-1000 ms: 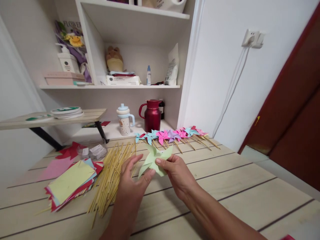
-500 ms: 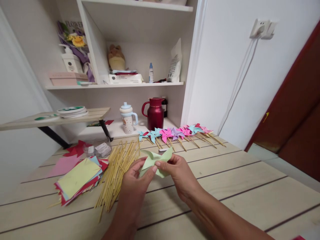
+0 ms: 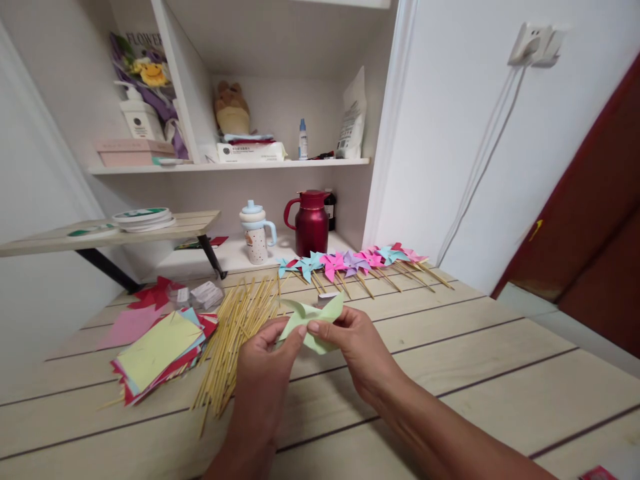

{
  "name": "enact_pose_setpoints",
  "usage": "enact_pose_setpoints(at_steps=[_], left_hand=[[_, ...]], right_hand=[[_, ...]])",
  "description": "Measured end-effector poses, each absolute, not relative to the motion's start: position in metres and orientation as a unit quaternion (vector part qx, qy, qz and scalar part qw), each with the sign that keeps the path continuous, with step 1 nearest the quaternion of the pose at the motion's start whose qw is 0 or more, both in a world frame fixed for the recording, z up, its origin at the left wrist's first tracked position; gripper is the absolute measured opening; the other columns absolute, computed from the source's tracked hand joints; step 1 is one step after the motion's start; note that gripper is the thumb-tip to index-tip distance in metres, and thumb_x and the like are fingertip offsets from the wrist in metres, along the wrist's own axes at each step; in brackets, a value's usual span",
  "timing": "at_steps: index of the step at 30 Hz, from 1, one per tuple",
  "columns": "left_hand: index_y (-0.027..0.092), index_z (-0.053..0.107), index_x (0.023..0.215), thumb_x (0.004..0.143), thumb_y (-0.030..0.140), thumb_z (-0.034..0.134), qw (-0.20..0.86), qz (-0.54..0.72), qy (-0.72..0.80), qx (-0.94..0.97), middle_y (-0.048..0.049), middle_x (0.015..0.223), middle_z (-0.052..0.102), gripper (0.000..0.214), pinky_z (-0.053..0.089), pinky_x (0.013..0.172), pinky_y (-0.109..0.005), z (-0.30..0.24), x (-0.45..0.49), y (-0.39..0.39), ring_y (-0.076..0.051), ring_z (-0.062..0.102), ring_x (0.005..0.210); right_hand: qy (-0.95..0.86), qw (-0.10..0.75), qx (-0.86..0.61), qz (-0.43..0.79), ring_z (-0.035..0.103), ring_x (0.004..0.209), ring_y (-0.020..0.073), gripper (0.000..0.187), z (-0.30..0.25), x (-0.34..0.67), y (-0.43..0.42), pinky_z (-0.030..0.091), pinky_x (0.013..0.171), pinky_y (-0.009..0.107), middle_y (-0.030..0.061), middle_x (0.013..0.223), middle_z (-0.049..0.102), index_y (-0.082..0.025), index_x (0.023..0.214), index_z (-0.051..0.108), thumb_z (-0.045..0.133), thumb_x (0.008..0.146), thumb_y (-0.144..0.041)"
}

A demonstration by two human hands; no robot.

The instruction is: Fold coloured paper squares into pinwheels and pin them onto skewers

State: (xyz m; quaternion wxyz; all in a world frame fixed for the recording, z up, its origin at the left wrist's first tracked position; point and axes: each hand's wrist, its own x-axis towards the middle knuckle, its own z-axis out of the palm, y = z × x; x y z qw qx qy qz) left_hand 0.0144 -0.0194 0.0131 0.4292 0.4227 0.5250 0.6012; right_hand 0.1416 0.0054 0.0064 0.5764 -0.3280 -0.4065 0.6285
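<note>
Head cam: L hand [image 3: 265,363] pinches left side of pale green pinwheel [image 3: 312,313], thumb on top; R hand [image 3: 361,350] grips its right side, thumb nr middle. Pinwheel's btwn both hands, over the table [image 3: 475,380], in front of a row of pinwheels on sticks [image 3: 334,267]. Left of L hand: loose sticks pile [image 3: 233,340], then paper stack [image 3: 156,350], yellow-green sheet uppermost. Red flask [image 3: 312,223] & lidded cup [image 3: 257,241] stand at back.
</note>
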Motion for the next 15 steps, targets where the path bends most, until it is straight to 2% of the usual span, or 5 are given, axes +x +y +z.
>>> enact_pose_setpoints(at_steps=[4,8,12,15], left_hand=[[0.017,0.078,0.088,0.068,0.034,0.075,0.435,0.597,0.523,0.425,-0.0069,0.094,0.076,0.026,0.051,0.076,-0.028,0.011,0.014,-0.019,-0.022,0.068,0.087],[0.017,0.077,0.091,0.067,0.034,0.075,0.464,0.592,0.540,0.377,-0.0061,0.087,0.077,0.029,0.051,0.070,-0.028,0.007,0.012,-0.015,-0.021,0.069,0.075],[0.016,0.076,0.093,0.067,0.033,0.075,0.472,0.582,0.565,0.347,-0.0059,0.080,0.077,0.031,0.051,0.067,-0.029,0.001,0.008,-0.011,-0.020,0.069,0.069],[0.015,0.076,0.092,0.068,0.035,0.075,0.472,0.581,0.566,0.345,-0.0068,0.082,0.077,0.031,0.052,0.069,-0.030,-0.004,0.003,-0.008,-0.022,0.071,0.073]], right_hand=[[-0.409,0.568,-0.339,0.628,0.062,0.062,0.0124,0.022,0.005,0.140,0.005,0.048,0.065,0.026,0.0032,0.073,0.075,-0.016,0.074,0.077,0.087,0.057,-0.025],[-0.438,0.565,-0.327,0.618,0.061,0.069,0.0134,0.022,0.002,0.144,0.008,0.046,0.069,0.027,0.0021,0.079,0.073,-0.018,0.084,0.076,0.082,0.068,-0.031],[-0.429,0.602,-0.348,0.577,0.060,0.082,0.0159,0.021,0.000,0.152,0.016,0.045,0.078,0.030,0.0007,0.087,0.070,-0.022,0.086,0.073,0.078,0.074,-0.038],[-0.408,0.626,-0.356,0.561,0.060,0.085,0.0172,0.027,0.002,0.158,0.021,0.045,0.081,0.033,0.0013,0.091,0.069,-0.024,0.095,0.072,0.077,0.075,-0.041]])
